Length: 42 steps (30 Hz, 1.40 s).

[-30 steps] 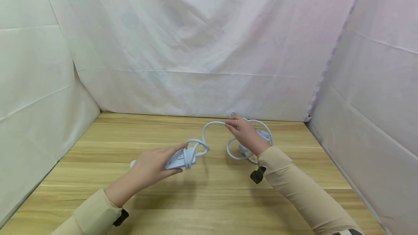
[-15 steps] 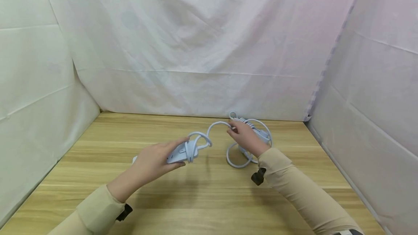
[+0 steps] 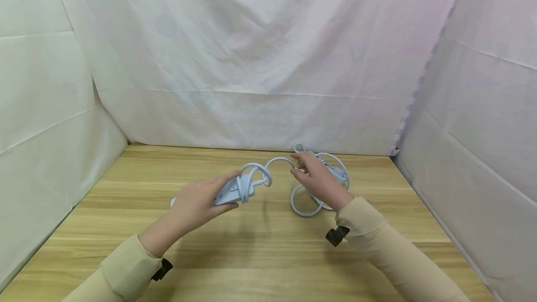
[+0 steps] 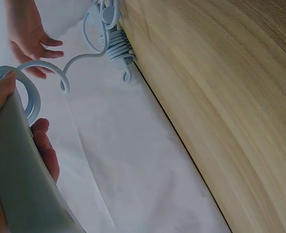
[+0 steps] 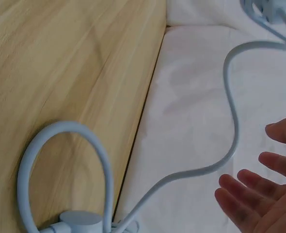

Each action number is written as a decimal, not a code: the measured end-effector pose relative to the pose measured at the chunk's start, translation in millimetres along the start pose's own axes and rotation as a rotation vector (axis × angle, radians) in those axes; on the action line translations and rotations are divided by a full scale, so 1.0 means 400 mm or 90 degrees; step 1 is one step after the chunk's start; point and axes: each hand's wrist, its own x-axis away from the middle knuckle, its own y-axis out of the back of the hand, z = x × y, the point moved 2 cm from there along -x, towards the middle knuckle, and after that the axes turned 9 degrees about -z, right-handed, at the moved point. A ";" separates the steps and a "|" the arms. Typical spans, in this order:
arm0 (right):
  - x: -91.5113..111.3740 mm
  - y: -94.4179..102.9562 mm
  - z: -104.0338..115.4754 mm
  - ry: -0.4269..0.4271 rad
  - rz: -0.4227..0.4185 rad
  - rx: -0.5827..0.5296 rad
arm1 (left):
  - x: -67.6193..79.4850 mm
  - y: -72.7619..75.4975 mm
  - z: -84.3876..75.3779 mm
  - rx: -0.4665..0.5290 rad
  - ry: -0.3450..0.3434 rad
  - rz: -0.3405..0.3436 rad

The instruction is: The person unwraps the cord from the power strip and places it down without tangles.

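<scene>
A white power strip [image 3: 232, 191] is raised off the table at a tilt, and my left hand [image 3: 195, 204] grips it with thumb and fingers on opposite sides. Turns of its white cord [image 3: 280, 158] wrap the strip's far end and loop loosely there. From those loops the cord runs through the air to my right hand [image 3: 320, 178]. In the right wrist view the fingers [image 5: 249, 191] of that hand are spread, apart from the cord. Beyond it lies a coiled bundle [image 4: 118, 46] of the same cord. A plug-like white piece [image 5: 80, 219] shows beside a loop, its details unclear.
The wooden table [image 3: 260, 269] carries the cord loops at its back right. A white cloth [image 3: 251, 59] hangs close behind the back edge, and more cloth walls stand at left and right.
My right hand has let go of the cord, its fingers opening and the wrist drawing slightly back. My left hand has lifted the power strip a little, and the loops at its end have loosened.
</scene>
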 end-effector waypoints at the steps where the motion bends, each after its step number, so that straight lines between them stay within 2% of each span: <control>1: 0.006 0.003 0.011 0.018 -0.007 -0.003 | 0.000 0.000 0.000 0.000 0.001 -0.001; 9: 0.046 0.006 0.102 0.208 -0.055 -0.009 | -0.003 0.001 0.000 0.008 -0.004 -0.013; 15: 0.054 -0.004 0.139 0.271 -0.060 -0.032 | -0.009 0.003 -0.009 0.025 -0.016 -0.020; 26: 0.054 -0.019 0.150 0.330 -0.100 -0.029 | -0.006 0.004 -0.018 0.028 -0.026 -0.037; 35: 0.054 -0.031 0.141 0.293 -0.091 -0.032 | -0.006 0.015 -0.027 0.032 -0.016 -0.064; 42: 0.059 -0.038 0.127 0.286 -0.072 -0.045 | -0.006 0.019 -0.023 0.028 0.014 -0.079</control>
